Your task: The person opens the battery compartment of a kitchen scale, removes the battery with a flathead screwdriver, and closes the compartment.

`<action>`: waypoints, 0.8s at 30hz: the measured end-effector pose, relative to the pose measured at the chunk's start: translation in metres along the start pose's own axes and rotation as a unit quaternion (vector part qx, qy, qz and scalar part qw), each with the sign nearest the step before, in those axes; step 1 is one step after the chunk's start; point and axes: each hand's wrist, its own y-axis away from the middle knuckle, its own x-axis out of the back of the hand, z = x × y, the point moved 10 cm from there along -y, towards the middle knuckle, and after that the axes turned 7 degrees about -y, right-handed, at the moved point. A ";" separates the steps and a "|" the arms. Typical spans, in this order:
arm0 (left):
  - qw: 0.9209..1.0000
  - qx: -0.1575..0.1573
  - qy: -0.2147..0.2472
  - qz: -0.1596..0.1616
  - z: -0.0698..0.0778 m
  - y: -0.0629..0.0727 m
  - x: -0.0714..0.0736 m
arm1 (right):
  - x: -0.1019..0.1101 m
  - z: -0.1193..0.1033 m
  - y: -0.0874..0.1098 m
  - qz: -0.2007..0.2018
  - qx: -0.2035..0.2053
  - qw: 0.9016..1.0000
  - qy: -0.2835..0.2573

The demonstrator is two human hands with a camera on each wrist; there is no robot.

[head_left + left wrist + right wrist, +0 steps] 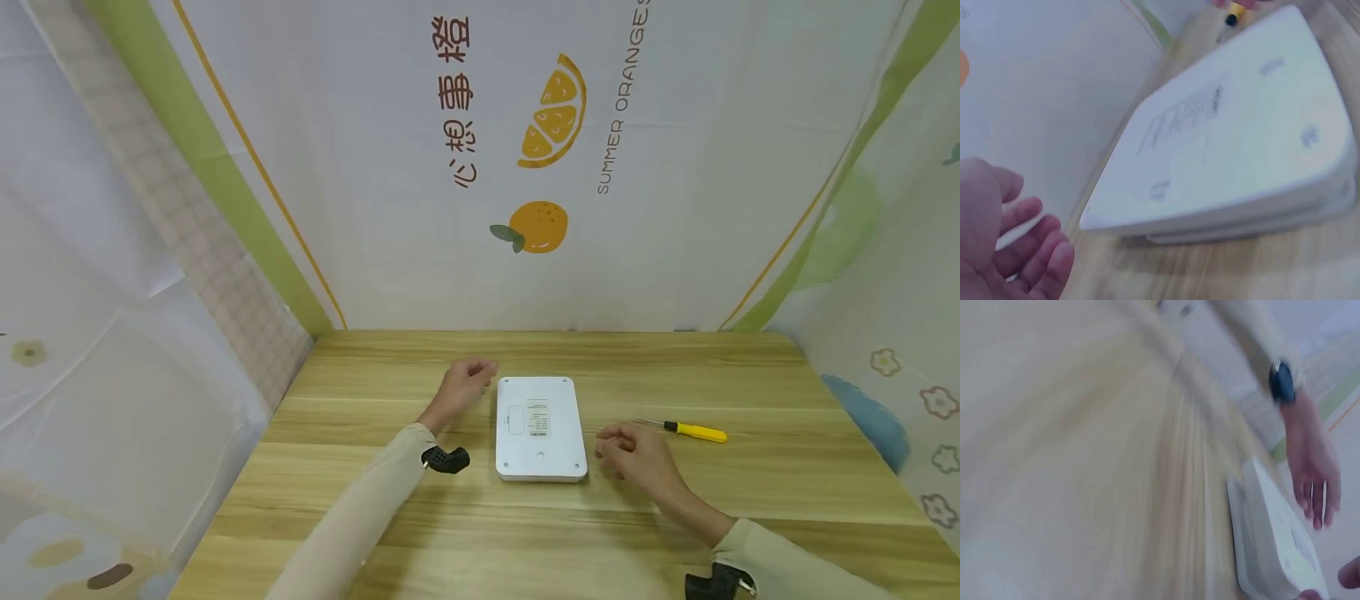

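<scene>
A flat white device (558,450) with rounded corners lies back side up on the wooden table, showing a printed label, a small cover panel and a screw hole at each corner. My left hand (463,385) is by its upper left corner, fingers loosely curled, holding nothing. In the left wrist view a gap separates those fingers from the white casing (1260,137). To the right of the device, my right hand (637,454) hovers with bent, relaxed fingers and nothing in its grasp. Just beyond it lies a screwdriver (701,432) with a yellow handle and a thin metal shaft.
The wooden table (360,500) reaches back to a white cloth backdrop (660,275) printed with oranges and lettering. Patterned cloth hangs on both sides. Each sleeved wrist carries a small black camera mount (446,460).
</scene>
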 end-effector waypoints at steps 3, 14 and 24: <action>0.999 0.035 0.006 0.003 -0.008 -0.009 -0.007 | -0.013 0.020 0.011 -0.013 -0.113 0.990 -0.089; 0.993 0.071 0.082 -0.053 -0.028 -0.021 -0.036 | -0.041 0.039 0.022 -0.046 -0.185 0.973 -0.133; 0.991 0.072 0.104 -0.032 -0.032 -0.017 -0.036 | -0.041 0.043 0.019 -0.040 -0.188 0.967 -0.167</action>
